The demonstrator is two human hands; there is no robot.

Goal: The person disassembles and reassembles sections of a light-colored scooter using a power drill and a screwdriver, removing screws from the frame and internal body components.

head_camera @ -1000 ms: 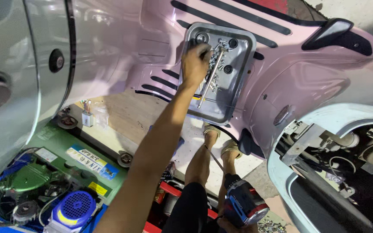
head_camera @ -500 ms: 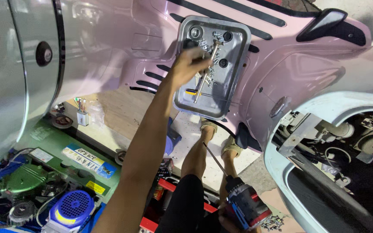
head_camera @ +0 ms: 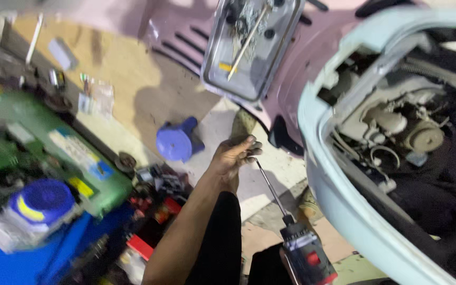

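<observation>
Power driver's (head_camera: 307,256) long bit pinched by left hand (head_camera: 233,157).

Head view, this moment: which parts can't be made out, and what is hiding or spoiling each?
- Right hand: out of frame; the power driver is cut by the bottom edge, so its grip is unseen.
- Left hand: fingertips curl at the long bit; any small part pinched there is too small to tell.
- Metal tray: top cut by the upper edge; contents blurred.
- Green and blue tool clutter: motion-blurred.
</observation>
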